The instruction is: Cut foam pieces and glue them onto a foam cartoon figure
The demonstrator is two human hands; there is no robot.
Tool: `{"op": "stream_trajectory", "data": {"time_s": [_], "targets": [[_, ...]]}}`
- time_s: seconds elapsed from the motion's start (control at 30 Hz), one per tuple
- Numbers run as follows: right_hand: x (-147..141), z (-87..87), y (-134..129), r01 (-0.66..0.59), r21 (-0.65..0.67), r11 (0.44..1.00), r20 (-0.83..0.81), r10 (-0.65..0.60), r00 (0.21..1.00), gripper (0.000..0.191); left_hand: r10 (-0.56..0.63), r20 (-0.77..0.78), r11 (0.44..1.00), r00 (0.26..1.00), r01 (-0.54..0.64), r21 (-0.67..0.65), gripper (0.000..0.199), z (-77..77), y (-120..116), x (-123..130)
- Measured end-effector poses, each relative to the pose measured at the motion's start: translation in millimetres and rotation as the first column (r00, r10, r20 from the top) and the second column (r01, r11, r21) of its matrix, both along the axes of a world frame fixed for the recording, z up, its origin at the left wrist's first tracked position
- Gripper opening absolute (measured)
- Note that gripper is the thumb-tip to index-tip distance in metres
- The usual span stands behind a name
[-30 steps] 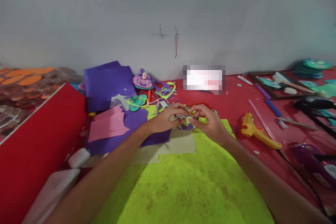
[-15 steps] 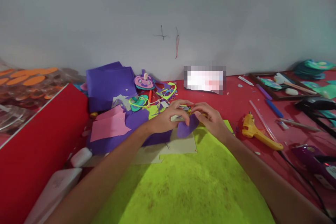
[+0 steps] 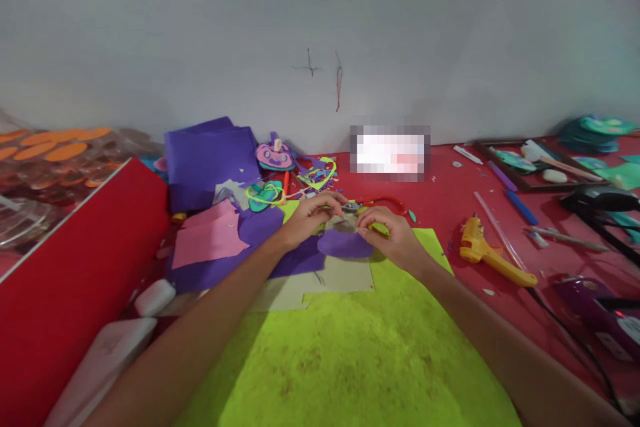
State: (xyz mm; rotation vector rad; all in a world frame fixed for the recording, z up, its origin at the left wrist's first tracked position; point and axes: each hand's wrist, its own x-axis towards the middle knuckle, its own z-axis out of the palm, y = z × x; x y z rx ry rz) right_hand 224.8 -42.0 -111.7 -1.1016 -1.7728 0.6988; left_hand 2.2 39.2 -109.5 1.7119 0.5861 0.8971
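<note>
My left hand (image 3: 313,219) is closed, its thumb and forefinger pinched at the left edge of a small pale piece (image 3: 341,222) of card or foam. Just below that piece, partly overlapped by it, is a purple oval foam piece (image 3: 345,244). My right hand (image 3: 391,233) is closed too, its fingertips at the upper right edge of the purple oval, close to the pale piece. Behind my fingers lies a hand tool with red handles (image 3: 387,200), its metal jaws partly hidden. A yellow handle (image 3: 381,229) shows beneath my right fingers.
A lime-green sheet (image 3: 345,347) covers the table in front of me. Purple sheets (image 3: 210,163), pink foam (image 3: 210,237) and scraps lie at left, beside a red panel (image 3: 85,280). At right are a yellow glue gun (image 3: 495,260), its cord, pens and a dark-framed tray (image 3: 530,187).
My hands have moved slightly apart. The purple oval, earlier tilted up beside the pale piece, now lies flatter and below it. The red-handled tool behind has come into view.
</note>
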Motion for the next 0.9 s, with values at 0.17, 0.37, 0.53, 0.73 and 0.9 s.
{"op": "stream_trajectory", "data": {"time_s": [0.17, 0.37, 0.53, 0.73, 0.9], "targets": [[-7.8, -7.8, -3.8, 0.010, 0.025, 1.000, 0.068, -0.011, 0.998, 0.014, 0.045, 0.097, 0.990, 0.994, -0.031, -0.137, 0.009, -7.4, 3.7, -0.1], [-8.9, -14.9, -3.9, 0.035, 0.067, 0.997, 0.267, -0.052, 0.962, 0.014, 0.048, 0.137, 0.987, 0.989, -0.026, -0.158, 0.025, -14.8, 6.2, -0.9], [-13.4, -12.3, -8.0, 0.050, 0.080, 0.996, 0.375, -0.076, 0.924, 0.009, 0.046, 0.071, 0.989, 0.996, -0.035, -0.145, 0.024, -17.3, 7.0, -3.0], [-11.5, -7.2, -9.8, 0.043, 0.157, 0.987, 0.419, -0.106, 0.902, 0.012, 0.054, -0.079, 0.998, 0.995, -0.057, -0.039, 0.012, -13.4, 5.4, -1.3], [-1.4, -8.8, -3.4, 0.112, 0.163, 0.980, 0.419, -0.171, 0.892, 0.012, 0.104, -0.148, 0.991, 0.983, -0.090, 0.101, 0.010, -13.1, -2.1, 1.3]]}}
